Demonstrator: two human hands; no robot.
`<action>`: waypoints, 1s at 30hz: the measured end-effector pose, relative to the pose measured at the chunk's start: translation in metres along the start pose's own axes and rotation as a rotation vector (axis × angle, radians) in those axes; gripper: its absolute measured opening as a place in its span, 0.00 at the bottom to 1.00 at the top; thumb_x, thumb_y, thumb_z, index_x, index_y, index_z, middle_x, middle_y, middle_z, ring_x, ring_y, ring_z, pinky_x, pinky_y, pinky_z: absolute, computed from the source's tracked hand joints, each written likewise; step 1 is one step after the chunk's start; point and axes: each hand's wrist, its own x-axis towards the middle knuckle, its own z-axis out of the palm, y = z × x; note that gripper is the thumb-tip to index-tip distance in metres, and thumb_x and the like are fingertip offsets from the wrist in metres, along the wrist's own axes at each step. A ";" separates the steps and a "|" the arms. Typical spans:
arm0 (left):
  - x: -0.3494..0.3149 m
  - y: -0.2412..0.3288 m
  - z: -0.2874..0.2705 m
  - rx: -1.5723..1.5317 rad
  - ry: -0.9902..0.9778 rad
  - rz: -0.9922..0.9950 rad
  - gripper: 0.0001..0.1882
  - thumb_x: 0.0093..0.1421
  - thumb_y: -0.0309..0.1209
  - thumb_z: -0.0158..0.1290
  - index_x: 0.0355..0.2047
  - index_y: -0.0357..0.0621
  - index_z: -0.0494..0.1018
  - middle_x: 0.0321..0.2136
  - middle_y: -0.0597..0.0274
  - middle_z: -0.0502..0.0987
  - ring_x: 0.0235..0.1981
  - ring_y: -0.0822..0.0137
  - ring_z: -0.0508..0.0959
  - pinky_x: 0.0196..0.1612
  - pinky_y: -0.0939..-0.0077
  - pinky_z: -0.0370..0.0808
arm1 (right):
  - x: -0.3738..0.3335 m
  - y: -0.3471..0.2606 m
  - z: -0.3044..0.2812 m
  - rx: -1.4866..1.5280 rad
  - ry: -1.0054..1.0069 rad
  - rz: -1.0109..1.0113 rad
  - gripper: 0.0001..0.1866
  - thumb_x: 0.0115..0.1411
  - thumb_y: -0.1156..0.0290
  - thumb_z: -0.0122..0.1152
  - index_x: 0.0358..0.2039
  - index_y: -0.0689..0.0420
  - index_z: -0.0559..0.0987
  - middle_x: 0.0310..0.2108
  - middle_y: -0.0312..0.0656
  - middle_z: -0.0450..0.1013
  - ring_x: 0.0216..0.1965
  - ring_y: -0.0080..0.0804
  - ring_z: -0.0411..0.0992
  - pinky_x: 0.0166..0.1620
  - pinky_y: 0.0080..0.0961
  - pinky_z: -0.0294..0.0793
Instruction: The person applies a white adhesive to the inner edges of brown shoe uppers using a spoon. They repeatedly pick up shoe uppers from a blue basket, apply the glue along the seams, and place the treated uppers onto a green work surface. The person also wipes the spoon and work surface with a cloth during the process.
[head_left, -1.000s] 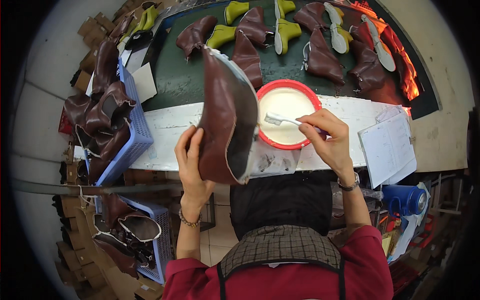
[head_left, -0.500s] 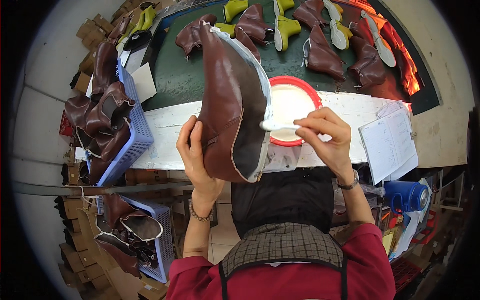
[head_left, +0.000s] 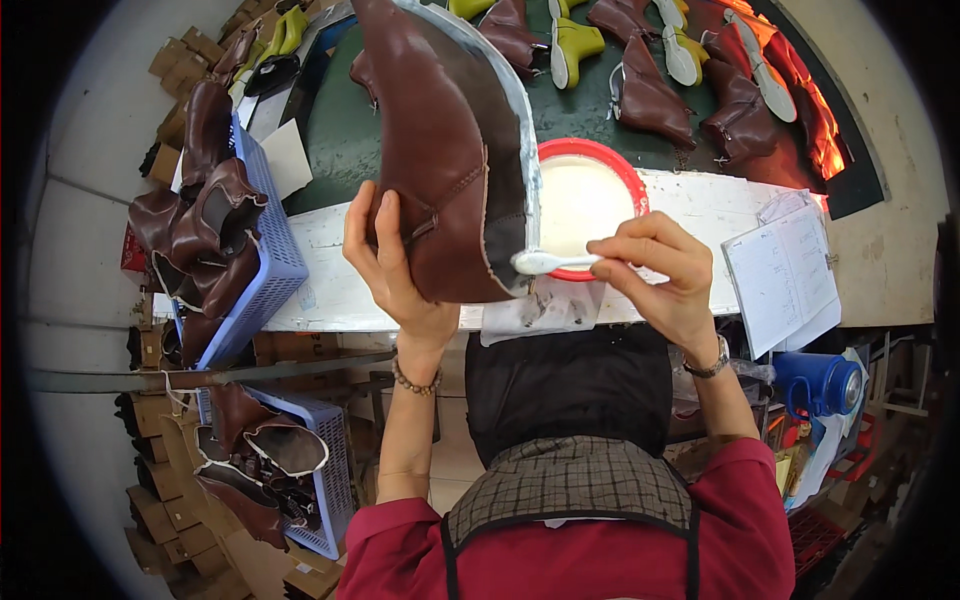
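Observation:
My left hand (head_left: 400, 265) grips a brown leather boot upper (head_left: 425, 140) by its lower part, fingers on the outer side. The upper's dark lining faces right, and its edge there carries a whitish wet coating. Between the thumb and fingers of my right hand (head_left: 668, 275) is a white toothbrush (head_left: 550, 263). The brush's head touches the coated edge near the upper's lower end. Just behind the brush stands a red-rimmed bowl (head_left: 636, 183) of creamy white liquid (head_left: 588, 208).
Brown uppers (head_left: 650, 100) and yellow-green lasts (head_left: 577, 48) lie on the green tabletop (head_left: 335, 130). Blue baskets (head_left: 275, 260) of uppers stand at left. An open notebook (head_left: 778, 285) and a blue jug (head_left: 812, 385) are at right. An orange glow lights the far right.
My left hand has shifted the boot upper farther away and slightly left. The toothbrush now sits lower along the coated edge. My right hand has moved only a little.

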 end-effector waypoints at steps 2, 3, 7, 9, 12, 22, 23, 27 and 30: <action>0.000 -0.002 0.004 0.040 -0.003 0.024 0.39 0.59 0.37 0.67 0.67 0.40 0.65 0.65 0.37 0.62 0.64 0.42 0.65 0.64 0.54 0.67 | -0.001 -0.009 -0.003 0.001 -0.046 0.031 0.11 0.52 0.78 0.77 0.37 0.59 0.88 0.30 0.38 0.78 0.28 0.26 0.76 0.31 0.22 0.74; 0.000 -0.003 0.006 0.059 -0.005 0.037 0.38 0.59 0.38 0.66 0.67 0.40 0.66 0.65 0.38 0.62 0.65 0.42 0.65 0.64 0.54 0.66 | -0.001 -0.013 -0.005 0.001 -0.068 0.046 0.11 0.52 0.78 0.77 0.37 0.59 0.88 0.29 0.37 0.78 0.28 0.26 0.76 0.30 0.22 0.74; -0.007 -0.011 0.008 0.048 -0.044 0.030 0.35 0.60 0.34 0.64 0.66 0.39 0.67 0.65 0.38 0.63 0.65 0.43 0.65 0.65 0.55 0.66 | 0.001 -0.024 -0.006 0.130 -0.164 0.212 0.07 0.55 0.76 0.74 0.36 0.62 0.87 0.27 0.38 0.77 0.25 0.23 0.73 0.27 0.21 0.70; -0.001 -0.008 0.002 0.032 -0.081 -0.038 0.33 0.59 0.27 0.62 0.66 0.37 0.67 0.63 0.38 0.65 0.64 0.44 0.66 0.65 0.56 0.65 | -0.001 -0.010 -0.007 0.170 -0.148 0.279 0.06 0.57 0.76 0.73 0.35 0.62 0.87 0.26 0.39 0.77 0.25 0.22 0.73 0.28 0.22 0.69; -0.010 -0.020 -0.012 -0.212 0.023 -0.375 0.30 0.58 0.15 0.53 0.63 0.30 0.68 0.56 0.47 0.73 0.58 0.54 0.74 0.63 0.63 0.68 | 0.004 0.016 -0.018 0.001 -0.070 0.302 0.06 0.59 0.73 0.71 0.35 0.61 0.87 0.26 0.40 0.78 0.25 0.25 0.74 0.29 0.25 0.70; 0.008 -0.036 -0.063 -1.061 0.220 -1.223 0.02 0.56 0.14 0.58 0.30 0.31 0.79 0.33 0.51 0.80 0.35 0.56 0.82 0.45 0.60 0.84 | -0.017 0.054 -0.034 -0.701 -0.146 0.302 0.07 0.56 0.64 0.72 0.30 0.53 0.87 0.28 0.37 0.76 0.30 0.37 0.77 0.33 0.33 0.73; 0.005 -0.036 -0.066 -1.096 0.201 -1.264 0.03 0.56 0.14 0.58 0.30 0.31 0.79 0.33 0.52 0.81 0.35 0.55 0.82 0.46 0.58 0.84 | -0.019 0.053 -0.035 -0.693 -0.124 0.306 0.07 0.57 0.64 0.72 0.31 0.53 0.87 0.28 0.37 0.76 0.30 0.37 0.77 0.32 0.33 0.73; 0.006 -0.036 -0.074 -1.174 0.005 -1.236 0.07 0.52 0.11 0.53 0.30 0.31 0.77 0.30 0.54 0.78 0.27 0.61 0.76 0.33 0.63 0.77 | -0.029 0.059 -0.045 -0.564 -0.112 0.403 0.07 0.59 0.65 0.71 0.32 0.54 0.87 0.28 0.37 0.77 0.27 0.37 0.76 0.31 0.31 0.72; 0.007 -0.032 -0.087 -1.113 -0.178 -1.223 0.07 0.47 0.10 0.50 0.26 0.30 0.75 0.24 0.54 0.75 0.19 0.66 0.68 0.25 0.71 0.65 | -0.036 0.063 -0.050 -0.548 -0.111 0.455 0.07 0.60 0.66 0.70 0.33 0.56 0.87 0.28 0.38 0.77 0.26 0.35 0.75 0.31 0.28 0.72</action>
